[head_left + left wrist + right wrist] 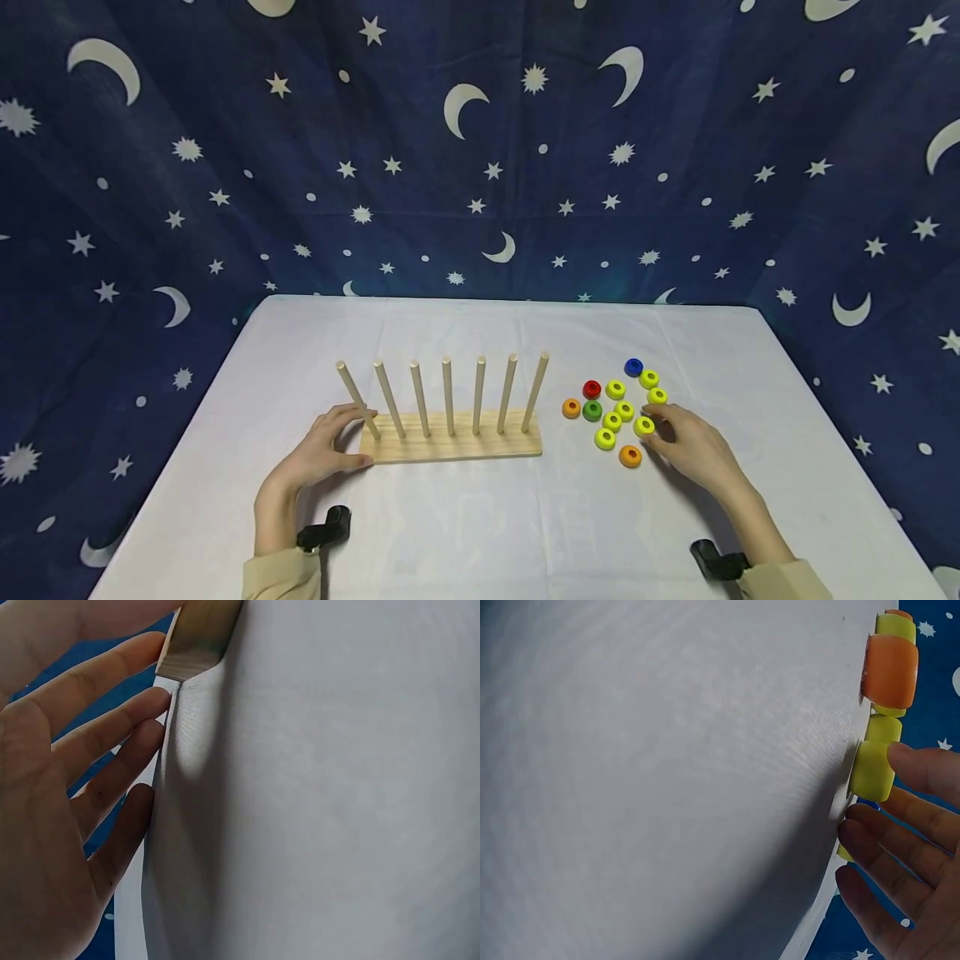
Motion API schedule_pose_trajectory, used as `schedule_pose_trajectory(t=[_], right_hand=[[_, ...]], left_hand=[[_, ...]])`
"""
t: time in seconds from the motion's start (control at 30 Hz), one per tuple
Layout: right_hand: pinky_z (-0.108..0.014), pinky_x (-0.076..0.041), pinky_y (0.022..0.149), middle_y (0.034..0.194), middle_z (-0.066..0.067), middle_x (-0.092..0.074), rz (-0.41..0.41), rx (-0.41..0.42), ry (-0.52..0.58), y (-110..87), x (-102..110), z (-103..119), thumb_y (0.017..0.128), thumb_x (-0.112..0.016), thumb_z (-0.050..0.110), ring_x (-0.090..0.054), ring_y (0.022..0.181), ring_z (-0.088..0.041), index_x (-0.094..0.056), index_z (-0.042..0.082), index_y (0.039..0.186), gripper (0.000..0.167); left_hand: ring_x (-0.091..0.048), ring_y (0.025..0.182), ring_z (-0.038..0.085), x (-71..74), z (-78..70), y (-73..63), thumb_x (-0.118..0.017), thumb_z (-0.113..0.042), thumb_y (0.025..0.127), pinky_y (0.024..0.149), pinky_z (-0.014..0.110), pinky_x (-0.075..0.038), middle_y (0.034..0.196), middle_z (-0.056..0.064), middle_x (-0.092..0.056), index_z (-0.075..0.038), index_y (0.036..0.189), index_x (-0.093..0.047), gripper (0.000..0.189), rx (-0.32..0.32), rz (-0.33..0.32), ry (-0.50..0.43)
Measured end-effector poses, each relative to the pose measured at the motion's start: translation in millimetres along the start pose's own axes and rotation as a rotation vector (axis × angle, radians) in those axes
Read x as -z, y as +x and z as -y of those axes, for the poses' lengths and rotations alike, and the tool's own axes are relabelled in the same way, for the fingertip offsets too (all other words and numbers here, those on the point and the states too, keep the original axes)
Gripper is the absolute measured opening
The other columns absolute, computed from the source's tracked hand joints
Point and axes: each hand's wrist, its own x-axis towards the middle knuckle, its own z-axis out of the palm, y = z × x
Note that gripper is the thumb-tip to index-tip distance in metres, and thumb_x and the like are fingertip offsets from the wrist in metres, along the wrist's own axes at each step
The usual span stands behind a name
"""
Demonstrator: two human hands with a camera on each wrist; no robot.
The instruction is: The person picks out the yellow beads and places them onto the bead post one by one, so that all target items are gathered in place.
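Note:
A wooden peg rack, a flat base with a row of several upright dowels, stands on the white table. My left hand holds the base's left end, thumb at the front corner and fingers behind. In the left wrist view the end of the base shows by the fingers, the others spread out. My right hand has thumb and index finger around a yellow bead on the table. From the right wrist, the thumb meets that yellow bead; the remaining fingers extend past it.
Several loose beads lie right of the rack: yellow ones, a blue bead, a red bead, a green bead and orange ones. A dark blue star-and-moon cloth hangs behind the table.

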Motion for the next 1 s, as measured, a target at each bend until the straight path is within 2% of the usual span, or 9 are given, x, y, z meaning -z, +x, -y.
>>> schedule_pose_trajectory(t=[0.17, 0.33, 0.53, 0.8, 1.0], right_hand=[[-0.045, -0.050, 0.074, 0.104, -0.013, -0.066, -0.002, -0.001, -0.007, 0.9, -0.8, 0.8, 0.081, -0.073, 0.020, -0.062, 0.090, -0.026, -0.062, 0.003, 0.121, 0.045], [-0.044, -0.050, 0.075, 0.105, -0.013, -0.066, -0.012, 0.020, -0.011, 2.0, -1.3, -0.2, 0.082, -0.073, 0.018, -0.061, 0.090, -0.024, -0.063, 0.004, 0.117, 0.039], [-0.043, -0.050, 0.073, 0.103, -0.012, -0.065, -0.014, 0.031, -0.018, 2.6, -1.8, -0.6, 0.081, -0.073, 0.016, -0.060, 0.087, -0.022, -0.065, 0.003, 0.113, 0.036], [-0.036, -0.046, 0.067, 0.093, -0.008, -0.064, -0.011, 0.014, -0.035, 2.6, -0.8, 0.8, 0.080, -0.075, 0.018, -0.056, 0.080, -0.019, -0.065, 0.003, 0.108, 0.034], [-0.041, -0.049, 0.069, 0.094, -0.011, -0.065, 0.002, -0.007, -0.037, 2.6, 1.1, 1.7, 0.080, -0.075, 0.020, -0.058, 0.081, -0.021, -0.064, 0.001, 0.109, 0.036]], left_hand=[[-0.031, 0.132, 0.041, 0.2, 0.5, -0.8, -0.082, -0.020, 0.070, 0.103, 0.071, -0.027, 0.143, 0.016, -0.043, -0.014, 0.127, -0.059, 0.061, 0.006, 0.004, -0.001], [-0.032, 0.132, 0.040, 1.2, 1.2, -1.3, -0.082, -0.019, 0.070, 0.103, 0.070, -0.027, 0.142, 0.015, -0.043, -0.014, 0.125, -0.060, 0.060, -0.005, 0.005, -0.005], [-0.032, 0.131, 0.042, 2.7, 1.3, -1.2, -0.083, -0.022, 0.071, 0.103, 0.070, -0.027, 0.143, 0.018, -0.042, -0.013, 0.127, -0.059, 0.062, -0.019, 0.011, 0.005], [-0.032, 0.131, 0.041, 2.2, 1.8, -0.7, -0.083, -0.022, 0.071, 0.104, 0.070, -0.027, 0.143, 0.018, -0.042, -0.013, 0.129, -0.058, 0.063, -0.004, 0.016, -0.008], [-0.032, 0.131, 0.041, 2.2, 1.2, -1.0, -0.083, -0.022, 0.071, 0.103, 0.070, -0.028, 0.143, 0.018, -0.042, -0.014, 0.128, -0.059, 0.063, -0.003, 0.013, -0.007]])
